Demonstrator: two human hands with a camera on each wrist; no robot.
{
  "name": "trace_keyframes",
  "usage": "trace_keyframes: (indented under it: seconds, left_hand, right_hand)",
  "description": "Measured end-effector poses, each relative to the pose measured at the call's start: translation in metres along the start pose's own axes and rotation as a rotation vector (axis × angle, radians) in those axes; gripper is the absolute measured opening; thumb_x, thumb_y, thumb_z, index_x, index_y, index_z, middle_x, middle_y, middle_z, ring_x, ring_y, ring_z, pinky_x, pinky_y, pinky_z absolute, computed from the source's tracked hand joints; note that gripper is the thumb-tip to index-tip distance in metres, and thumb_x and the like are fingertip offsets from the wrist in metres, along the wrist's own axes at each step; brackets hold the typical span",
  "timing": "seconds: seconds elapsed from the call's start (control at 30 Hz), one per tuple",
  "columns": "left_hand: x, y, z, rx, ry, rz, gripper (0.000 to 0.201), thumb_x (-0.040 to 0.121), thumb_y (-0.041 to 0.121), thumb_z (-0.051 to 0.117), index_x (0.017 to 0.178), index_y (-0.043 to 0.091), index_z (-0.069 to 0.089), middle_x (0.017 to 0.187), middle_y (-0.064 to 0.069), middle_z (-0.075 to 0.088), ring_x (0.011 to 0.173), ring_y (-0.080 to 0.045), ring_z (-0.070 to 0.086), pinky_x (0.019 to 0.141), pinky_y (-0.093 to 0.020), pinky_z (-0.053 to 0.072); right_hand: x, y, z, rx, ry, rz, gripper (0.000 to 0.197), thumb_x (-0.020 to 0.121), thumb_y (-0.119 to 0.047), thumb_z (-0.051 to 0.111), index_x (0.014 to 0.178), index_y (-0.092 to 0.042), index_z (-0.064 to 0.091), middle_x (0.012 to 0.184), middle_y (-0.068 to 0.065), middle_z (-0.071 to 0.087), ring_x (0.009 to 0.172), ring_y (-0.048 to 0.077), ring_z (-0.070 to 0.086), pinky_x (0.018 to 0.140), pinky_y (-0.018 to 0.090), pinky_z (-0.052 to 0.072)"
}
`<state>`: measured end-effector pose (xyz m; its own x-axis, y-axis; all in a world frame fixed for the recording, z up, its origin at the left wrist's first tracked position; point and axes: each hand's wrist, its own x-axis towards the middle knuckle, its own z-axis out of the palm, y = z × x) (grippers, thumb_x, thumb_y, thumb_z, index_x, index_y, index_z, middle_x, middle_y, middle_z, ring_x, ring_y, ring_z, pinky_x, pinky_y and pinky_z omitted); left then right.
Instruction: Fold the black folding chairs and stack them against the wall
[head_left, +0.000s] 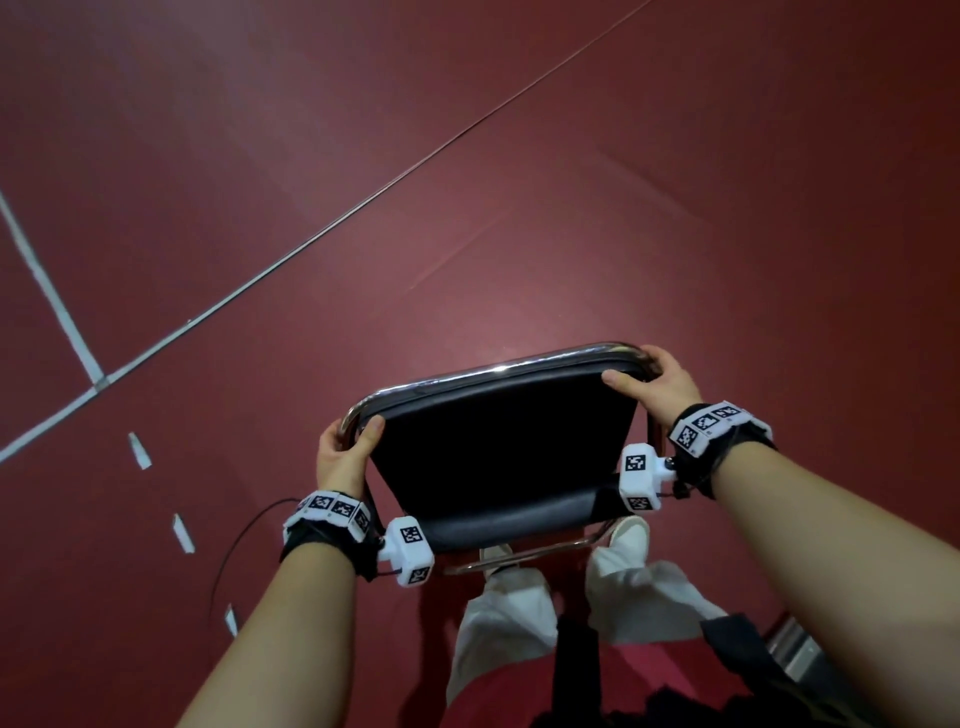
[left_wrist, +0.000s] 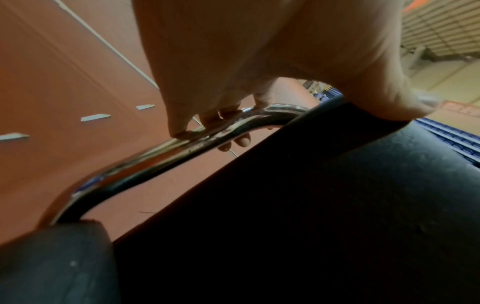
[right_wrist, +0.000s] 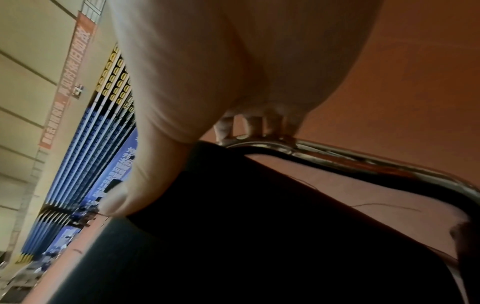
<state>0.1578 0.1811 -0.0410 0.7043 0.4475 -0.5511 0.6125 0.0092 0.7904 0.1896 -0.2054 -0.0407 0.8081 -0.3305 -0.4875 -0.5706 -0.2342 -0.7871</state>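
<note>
Both hands clasp one black folding chair (head_left: 498, 441) by the chrome tube (head_left: 493, 366) that rims its backrest, directly in front of the person over the red floor (head_left: 571, 182); the left hand (head_left: 345, 452) wraps the near-left corner, thumb laid on the black pad and fingers (left_wrist: 235, 142) curled under the tube; the right hand (head_left: 660, 382) wraps the far-right corner the same way, thumb across the pad, fingers (right_wrist: 257, 123) hooked over the bend; the seat (head_left: 509, 519) shows below the backrest, and whether the chair is fully folded I cannot tell; white-trousered legs (head_left: 519, 613) and a pale shoe (head_left: 631, 532) stand just behind the lower frame bar (head_left: 519, 558); to the left, a thin black cable (head_left: 234, 551) loops across the floor near short white dashes (head_left: 183, 532); farther left, white court lines (head_left: 260, 278) cross; in the right wrist view, blue tiered seating (right_wrist: 85, 164) and a red banner (right_wrist: 70, 74) line a pale wall (right_wrist: 26, 61) far off.
</note>
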Motion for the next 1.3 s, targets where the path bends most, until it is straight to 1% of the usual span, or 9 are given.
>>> trace_keyframes:
  seconds: [0.13, 0.27, 0.4, 0.47, 0.57, 0.77, 1.1, 1.23, 1.3]
  left_hand:
    - [0.006, 0.01, 0.024, 0.028, 0.021, 0.004, 0.066, 0.086, 0.033, 0.076, 0.142, 0.011, 0.047, 0.126, -0.003, 0.058, 0.117, -0.02, 0.055, 0.106, -0.034, 0.04]
    - [0.007, 0.025, 0.057, 0.069, 0.063, 0.023, 0.058, 0.087, 0.034, 0.076, 0.135, 0.012, 0.052, 0.12, -0.005, 0.062, 0.113, -0.024, 0.059, 0.105, -0.038, 0.043]
    - [0.0, 0.048, 0.117, 0.116, 0.094, 0.062, 0.056, 0.087, 0.034, 0.076, 0.132, 0.009, 0.053, 0.12, -0.009, 0.063, 0.111, -0.027, 0.059, 0.104, -0.04, 0.046]
    - [-0.006, 0.063, 0.156, 0.14, 0.09, 0.081, 0.059, 0.086, 0.034, 0.077, 0.133, 0.009, 0.052, 0.121, -0.009, 0.062, 0.109, -0.026, 0.059, 0.104, -0.041, 0.046]
    - [-0.02, 0.085, 0.23, 0.161, 0.06, 0.123, 0.053, 0.084, 0.032, 0.079, 0.126, 0.013, 0.052, 0.112, 0.001, 0.063, 0.106, -0.02, 0.06, 0.101, -0.035, 0.047]
    - [-0.074, 0.133, 0.368, 0.185, -0.009, 0.218, 0.04, 0.086, 0.022, 0.077, 0.117, 0.015, 0.053, 0.098, 0.007, 0.06, 0.092, -0.011, 0.059, 0.08, -0.017, 0.044]
    - [-0.179, 0.243, 0.629, 0.101, -0.404, 0.431, 0.054, 0.086, 0.014, 0.076, 0.132, -0.001, 0.054, 0.115, -0.009, 0.061, 0.103, -0.019, 0.059, 0.09, -0.025, 0.047]
    - [-0.216, 0.288, 0.744, 0.093, -0.607, 0.517, 0.053, 0.086, 0.01, 0.075, 0.131, -0.007, 0.054, 0.111, -0.01, 0.061, 0.099, -0.019, 0.058, 0.086, -0.022, 0.048]
    - [-0.231, 0.309, 0.802, 0.092, -0.695, 0.544, 0.052, 0.085, 0.008, 0.075, 0.13, -0.009, 0.054, 0.107, -0.009, 0.06, 0.097, -0.019, 0.057, 0.082, -0.019, 0.048]
  right_hand:
    - [0.018, 0.011, -0.01, 0.117, 0.0, -0.002, 0.062, 0.08, -0.027, 0.08, 0.132, -0.013, 0.049, 0.127, 0.001, 0.059, 0.12, 0.016, 0.055, 0.092, 0.018, 0.039]
    - [0.039, 0.022, -0.036, 0.17, -0.034, -0.013, 0.051, 0.09, -0.022, 0.07, 0.135, -0.012, 0.047, 0.12, -0.001, 0.056, 0.108, 0.011, 0.053, 0.07, -0.004, 0.037]
    - [0.079, 0.035, -0.077, 0.237, 0.02, 0.035, 0.059, 0.087, -0.028, 0.073, 0.138, -0.013, 0.048, 0.122, -0.003, 0.059, 0.11, 0.01, 0.056, 0.078, 0.004, 0.04]
    - [0.1, 0.04, -0.103, 0.271, 0.063, 0.055, 0.047, 0.086, -0.026, 0.074, 0.127, -0.01, 0.058, 0.109, -0.003, 0.065, 0.094, 0.007, 0.062, 0.069, -0.001, 0.04]
    - [0.129, 0.056, -0.157, 0.315, 0.12, 0.088, 0.031, 0.086, -0.024, 0.075, 0.113, -0.012, 0.065, 0.09, -0.012, 0.064, 0.077, -0.006, 0.056, 0.062, -0.003, 0.039]
    - [0.161, 0.073, -0.28, 0.437, 0.234, 0.114, 0.028, 0.083, -0.024, 0.078, 0.107, -0.02, 0.065, 0.091, -0.013, 0.066, 0.081, -0.001, 0.059, 0.064, -0.002, 0.042]
    - [0.166, 0.056, -0.55, 0.55, 0.687, -0.027, 0.044, 0.075, -0.034, 0.082, 0.114, -0.025, 0.064, 0.1, -0.013, 0.066, 0.099, 0.01, 0.06, 0.088, 0.021, 0.041]
    - [0.162, 0.053, -0.645, 0.568, 0.91, -0.086, 0.056, 0.074, -0.035, 0.081, 0.125, -0.018, 0.063, 0.107, -0.008, 0.065, 0.103, 0.01, 0.058, 0.088, 0.02, 0.041]
    - [0.168, 0.05, -0.687, 0.575, 0.987, -0.107, 0.055, 0.076, -0.031, 0.081, 0.125, -0.016, 0.063, 0.106, -0.008, 0.063, 0.103, 0.01, 0.057, 0.081, 0.011, 0.041]
